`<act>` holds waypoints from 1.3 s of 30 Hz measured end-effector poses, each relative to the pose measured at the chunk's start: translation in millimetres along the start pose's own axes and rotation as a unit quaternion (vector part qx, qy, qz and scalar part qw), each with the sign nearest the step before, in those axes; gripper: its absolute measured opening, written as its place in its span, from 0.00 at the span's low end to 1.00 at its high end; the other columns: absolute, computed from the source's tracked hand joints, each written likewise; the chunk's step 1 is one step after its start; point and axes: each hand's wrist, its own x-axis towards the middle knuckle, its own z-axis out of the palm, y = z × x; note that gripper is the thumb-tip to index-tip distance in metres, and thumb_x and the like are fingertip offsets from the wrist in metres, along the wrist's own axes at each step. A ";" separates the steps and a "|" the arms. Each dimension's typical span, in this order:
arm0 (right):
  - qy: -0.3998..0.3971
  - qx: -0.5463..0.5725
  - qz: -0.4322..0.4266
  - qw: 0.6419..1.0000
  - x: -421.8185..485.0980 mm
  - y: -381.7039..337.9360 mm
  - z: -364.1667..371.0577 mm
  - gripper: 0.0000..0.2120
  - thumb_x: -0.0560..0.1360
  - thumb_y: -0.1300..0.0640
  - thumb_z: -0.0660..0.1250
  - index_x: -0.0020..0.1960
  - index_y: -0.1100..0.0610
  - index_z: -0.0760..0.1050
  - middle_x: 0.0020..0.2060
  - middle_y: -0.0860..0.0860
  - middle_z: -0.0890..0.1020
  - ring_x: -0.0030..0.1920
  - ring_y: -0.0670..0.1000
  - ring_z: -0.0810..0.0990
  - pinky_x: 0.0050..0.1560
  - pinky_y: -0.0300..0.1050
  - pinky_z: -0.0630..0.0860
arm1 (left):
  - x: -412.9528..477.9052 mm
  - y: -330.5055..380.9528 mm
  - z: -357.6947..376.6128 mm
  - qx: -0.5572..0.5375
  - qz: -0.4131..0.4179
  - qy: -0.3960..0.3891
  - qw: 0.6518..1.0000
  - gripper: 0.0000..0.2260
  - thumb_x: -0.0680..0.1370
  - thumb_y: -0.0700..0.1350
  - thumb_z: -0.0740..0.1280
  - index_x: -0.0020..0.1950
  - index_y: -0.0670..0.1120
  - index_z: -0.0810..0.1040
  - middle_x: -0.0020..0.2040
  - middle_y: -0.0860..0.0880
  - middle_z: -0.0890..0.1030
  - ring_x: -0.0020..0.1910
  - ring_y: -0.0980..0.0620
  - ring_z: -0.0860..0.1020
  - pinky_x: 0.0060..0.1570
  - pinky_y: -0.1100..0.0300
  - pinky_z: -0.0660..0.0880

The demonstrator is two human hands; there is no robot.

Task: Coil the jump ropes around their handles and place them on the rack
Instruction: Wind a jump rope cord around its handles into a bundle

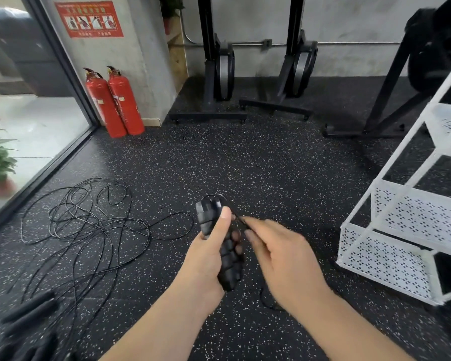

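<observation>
Loose jump ropes [89, 225] are tangled on the floor [245, 165] at left, near the glass wall. Handles [220, 246] with rope coiled on are gripped by the left hand [208, 256]; rope end [236, 213] is pinched by the right hand [279, 254]. Open floor is seen ahead. White rack [391, 230] stands right, shelf edges near.

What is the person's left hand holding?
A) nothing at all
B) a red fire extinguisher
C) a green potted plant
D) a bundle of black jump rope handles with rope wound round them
D: the left hand grips the black jump rope handles, which are wrapped in rope, while the right hand pinches the thin black rope beside them.
</observation>
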 end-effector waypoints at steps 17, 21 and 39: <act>-0.011 -0.028 -0.034 0.999 -14.0 -6.3 28.6 0.17 0.86 0.47 0.57 0.72 0.42 0.77 0.48 0.41 0.74 0.36 0.47 0.78 0.33 0.47 0.78 | 7.4 2.0 0.3 -0.129 -0.012 0.057 0.990 0.05 0.80 0.45 0.72 0.55 0.48 0.81 0.46 0.46 0.82 0.44 0.46 0.83 0.50 0.52 0.81; -0.003 -0.058 -0.035 0.998 -14.9 -11.3 19.9 0.18 0.85 0.46 0.58 0.73 0.42 0.76 0.53 0.43 0.73 0.40 0.44 0.76 0.34 0.43 0.78 | 1.4 2.8 4.0 -0.124 0.000 0.041 0.991 0.04 0.84 0.47 0.67 0.54 0.48 0.79 0.55 0.44 0.87 0.55 0.41 0.87 0.59 0.46 0.82; -0.026 0.075 0.108 0.991 -5.7 -1.4 16.9 0.16 0.82 0.38 0.62 0.69 0.35 0.73 0.52 0.36 0.81 0.48 0.39 0.81 0.47 0.40 0.78 | -0.5 5.9 -1.6 0.070 -0.034 -0.036 0.996 0.32 0.76 0.68 0.69 0.70 0.46 0.81 0.63 0.45 0.87 0.64 0.45 0.84 0.71 0.43 0.75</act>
